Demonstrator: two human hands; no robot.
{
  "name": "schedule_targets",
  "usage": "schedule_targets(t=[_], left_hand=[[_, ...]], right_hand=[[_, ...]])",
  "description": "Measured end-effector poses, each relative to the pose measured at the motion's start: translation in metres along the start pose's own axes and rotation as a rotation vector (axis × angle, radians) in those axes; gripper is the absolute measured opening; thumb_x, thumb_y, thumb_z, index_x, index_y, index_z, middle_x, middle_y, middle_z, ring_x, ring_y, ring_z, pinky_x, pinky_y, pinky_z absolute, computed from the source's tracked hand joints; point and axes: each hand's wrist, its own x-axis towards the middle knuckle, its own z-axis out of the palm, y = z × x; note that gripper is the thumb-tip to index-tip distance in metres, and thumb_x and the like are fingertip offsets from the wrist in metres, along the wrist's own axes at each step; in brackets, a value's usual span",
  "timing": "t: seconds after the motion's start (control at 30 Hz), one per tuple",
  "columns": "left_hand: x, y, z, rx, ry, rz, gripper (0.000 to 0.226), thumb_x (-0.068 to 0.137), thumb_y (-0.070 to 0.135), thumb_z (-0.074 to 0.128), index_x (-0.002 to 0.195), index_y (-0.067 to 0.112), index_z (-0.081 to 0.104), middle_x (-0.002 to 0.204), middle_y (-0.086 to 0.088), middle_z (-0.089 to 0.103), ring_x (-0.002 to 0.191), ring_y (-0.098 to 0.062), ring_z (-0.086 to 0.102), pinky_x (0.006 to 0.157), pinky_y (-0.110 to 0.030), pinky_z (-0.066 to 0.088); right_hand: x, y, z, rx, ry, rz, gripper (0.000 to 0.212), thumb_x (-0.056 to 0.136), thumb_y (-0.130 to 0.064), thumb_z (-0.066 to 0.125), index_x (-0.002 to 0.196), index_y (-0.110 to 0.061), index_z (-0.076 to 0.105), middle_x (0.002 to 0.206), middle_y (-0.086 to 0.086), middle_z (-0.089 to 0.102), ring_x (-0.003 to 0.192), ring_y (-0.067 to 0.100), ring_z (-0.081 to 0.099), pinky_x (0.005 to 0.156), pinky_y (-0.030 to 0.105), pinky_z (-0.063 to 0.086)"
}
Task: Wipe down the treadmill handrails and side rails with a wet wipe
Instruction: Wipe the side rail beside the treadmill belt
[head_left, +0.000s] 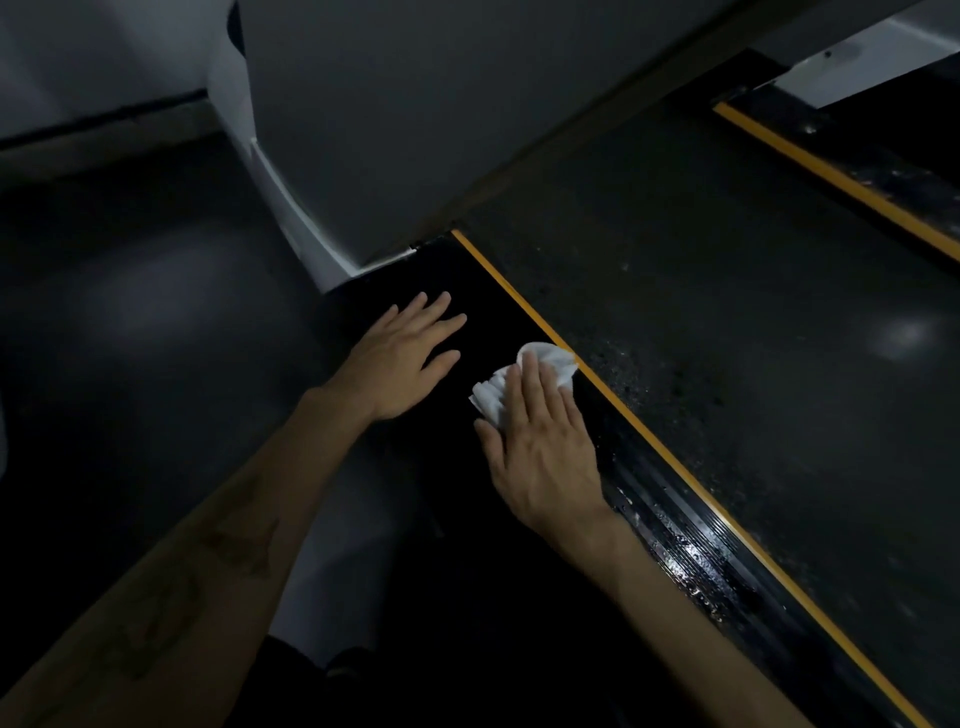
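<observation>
The wet wipe lies crumpled on the near side rail, the black strip along the treadmill's left edge, just short of the yellow stripe that borders the belt. The right hand covers it from above: fingers straight and close together, pressing the wipe flat onto the rail, with white folds showing past the fingertips toward 12 o'clock and 1 o'clock and beside the index finger at 10 o'clock. No pinch is visible; the grip is a flat press.

The rail's long axis runs from about 11 o'clock, where it meets the white upright base, down to 5 o'clock at the frame's lower right. The right forearm lies nearly along that same line, so in my judgement the stroke can follow the rail either way without re-gripping. The ribbed part of the rail toward 5 o'clock behind the wrist glistens with droplets; the stretch toward 11 o'clock shows no shine, though the light is poor.

The left hand rests on the same rail at 10 o'clock from the wipe, fingers spread and straight, holding nothing. It is near the wipe but not touching it, and sits in the path toward the upright.

The far side rail lies well apart at 1 o'clock. No handrail is in view.
</observation>
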Motion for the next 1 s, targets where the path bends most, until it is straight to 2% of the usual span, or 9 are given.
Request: schedule_targets(t=[0.07,0.2,0.3,0.47,0.63,0.7,0.8,0.9,1.0], left_hand=[[-0.001,-0.002,0.001,-0.003,0.014,0.007,0.056,0.108,0.041,0.041,0.161,0.028,0.028,0.171,0.005,0.009,0.158,-0.014,0.001,0.128,-0.037,0.004],[-0.002,-0.003,0.003,-0.019,0.029,0.017,0.055,0.108,0.041,0.039,0.160,0.028,0.029,0.171,0.005,0.010,0.158,-0.013,0.001,0.128,-0.037,0.004],[-0.002,-0.004,0.003,-0.021,0.033,0.028,0.054,0.108,0.041,0.040,0.160,0.027,0.030,0.171,0.004,0.011,0.158,-0.014,0.002,0.128,-0.037,0.004],[-0.004,-0.004,0.004,-0.005,0.044,0.032,0.054,0.109,0.040,0.039,0.160,0.027,0.030,0.171,0.005,0.011,0.158,-0.014,0.002,0.128,-0.037,0.003],[-0.005,-0.001,0.004,-0.002,0.052,0.032,0.053,0.109,0.039,0.039,0.160,0.026,0.031,0.171,0.003,0.013,0.158,-0.015,0.004,0.128,-0.037,0.004],[-0.005,-0.002,0.003,0.000,0.057,0.036,0.053,0.109,0.040,0.039,0.160,0.027,0.031,0.171,0.004,0.014,0.158,-0.015,0.004,0.128,-0.037,0.004],[-0.003,-0.006,0.002,0.047,0.074,0.053,0.053,0.109,0.041,0.039,0.159,0.027,0.032,0.171,0.004,0.015,0.158,-0.015,0.006,0.128,-0.041,0.003],[-0.003,-0.007,0.003,0.048,0.056,0.052,0.053,0.109,0.042,0.038,0.160,0.028,0.031,0.171,0.005,0.013,0.158,-0.015,0.005,0.127,-0.042,0.002],[-0.006,-0.007,0.005,0.037,0.054,0.041,0.053,0.109,0.041,0.037,0.160,0.028,0.030,0.171,0.005,0.011,0.158,-0.015,0.003,0.127,-0.041,0.001]], right_hand=[[-0.009,-0.008,0.002,0.011,-0.009,-0.004,0.085,0.096,-0.059,-0.005,0.161,-0.005,-0.001,0.168,0.013,-0.010,0.157,0.027,-0.009,0.124,0.037,-0.009],[0.009,-0.006,-0.001,0.020,-0.007,-0.063,0.079,0.099,-0.057,-0.004,0.163,-0.010,0.003,0.170,0.007,-0.009,0.156,0.019,-0.013,0.125,0.034,-0.011],[0.011,-0.002,-0.001,0.015,-0.001,-0.040,0.078,0.101,-0.057,-0.001,0.162,-0.009,0.001,0.170,0.008,-0.010,0.156,0.019,-0.013,0.124,0.033,-0.011],[-0.007,-0.016,0.007,0.037,0.018,-0.023,0.081,0.100,-0.057,0.003,0.162,-0.005,0.008,0.169,0.013,-0.003,0.157,0.027,-0.005,0.126,0.039,-0.002],[0.010,-0.013,0.001,0.042,-0.008,-0.099,0.080,0.099,-0.057,-0.003,0.163,-0.011,0.008,0.170,0.005,-0.006,0.157,0.018,-0.011,0.125,0.033,-0.009],[0.003,-0.012,0.003,0.001,0.035,-0.060,0.079,0.101,-0.056,0.005,0.162,-0.006,0.015,0.170,0.010,0.003,0.158,0.022,-0.001,0.125,0.035,-0.003],[-0.012,-0.018,0.013,-0.042,0.078,-0.020,0.077,0.103,-0.053,0.021,0.158,0.001,0.027,0.167,0.020,0.018,0.155,0.032,0.017,0.124,0.043,0.015],[-0.002,-0.020,0.011,-0.027,0.078,-0.066,0.074,0.104,-0.052,0.018,0.159,-0.003,0.026,0.168,0.015,0.016,0.156,0.028,0.012,0.125,0.042,0.011],[0.010,-0.014,0.006,-0.047,0.051,-0.093,0.074,0.104,-0.054,0.009,0.162,-0.008,0.017,0.169,0.009,0.005,0.157,0.022,0.000,0.127,0.039,0.002]])
